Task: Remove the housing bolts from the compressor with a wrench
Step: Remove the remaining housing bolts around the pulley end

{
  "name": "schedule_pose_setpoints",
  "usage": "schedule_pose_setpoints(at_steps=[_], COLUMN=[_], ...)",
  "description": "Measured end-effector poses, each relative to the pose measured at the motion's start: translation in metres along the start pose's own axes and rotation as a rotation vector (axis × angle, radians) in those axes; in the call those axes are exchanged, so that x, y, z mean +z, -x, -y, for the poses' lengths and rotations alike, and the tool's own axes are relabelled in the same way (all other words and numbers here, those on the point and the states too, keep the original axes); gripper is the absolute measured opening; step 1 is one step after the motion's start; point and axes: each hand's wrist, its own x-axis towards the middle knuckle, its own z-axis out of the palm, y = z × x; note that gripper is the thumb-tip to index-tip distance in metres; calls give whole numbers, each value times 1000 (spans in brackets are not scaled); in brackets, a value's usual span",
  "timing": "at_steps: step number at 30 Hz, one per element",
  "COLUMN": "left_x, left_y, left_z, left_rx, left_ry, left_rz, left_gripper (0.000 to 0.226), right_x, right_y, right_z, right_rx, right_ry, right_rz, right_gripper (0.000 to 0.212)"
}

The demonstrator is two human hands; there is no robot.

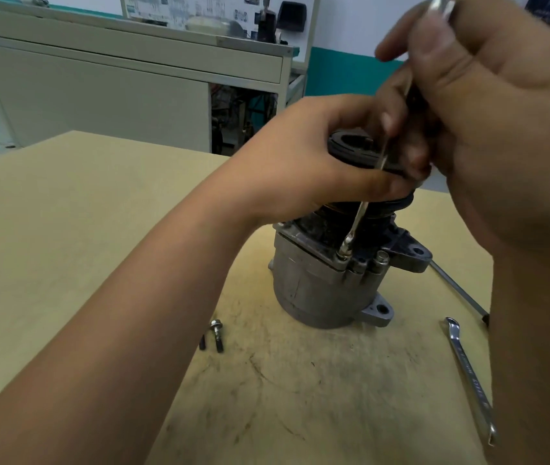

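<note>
Right hand (501,129), grip curled round a slim silver wrench (355,226), should keep it square on the bolt (342,256) while left hand (310,162) clamps the grey compressor (307,290).

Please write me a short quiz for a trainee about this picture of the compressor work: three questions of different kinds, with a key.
1. True or false: the wrench held by the right hand sits on a bolt of the compressor.
2. What does the left hand grip? A) the pulley on top B) a hammer C) a cloth
3. Fill in: a removed bolt lies on the ____ near the compressor.
Key: 1 true; 2 A; 3 table.
</note>
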Motion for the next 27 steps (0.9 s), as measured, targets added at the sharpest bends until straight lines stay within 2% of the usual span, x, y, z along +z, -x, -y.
schedule_pose_setpoints(at_steps=[7, 10, 14, 16, 20, 27], left_x=[2, 6, 14, 14, 6, 6], left_y=[0, -3, -5, -5, -4, -7], left_z=[2, 4, 5, 5, 3, 9], left_rx=[-28, -36, -13, -10, -10, -24], left_ry=[59, 35, -2, -1, 1, -54], left_rz=[31, -28, -67, -61, -4, -109], left_gripper=[12, 22, 38, 34, 4, 16], right_x=[-7, -10, -12, -12, -9, -2], right_y=[1, 0, -1, -2, -6, -1], right_z=[-2, -4, -7, -8, -10, -10], right_rx=[-1, -12, -49, -35, 94, 52], right_ry=[34, 103, 44, -38, -162, 2], right_rz=[-14, -54, -103, -140, -184, -181], right_gripper=[28, 28, 22, 21, 17, 19])
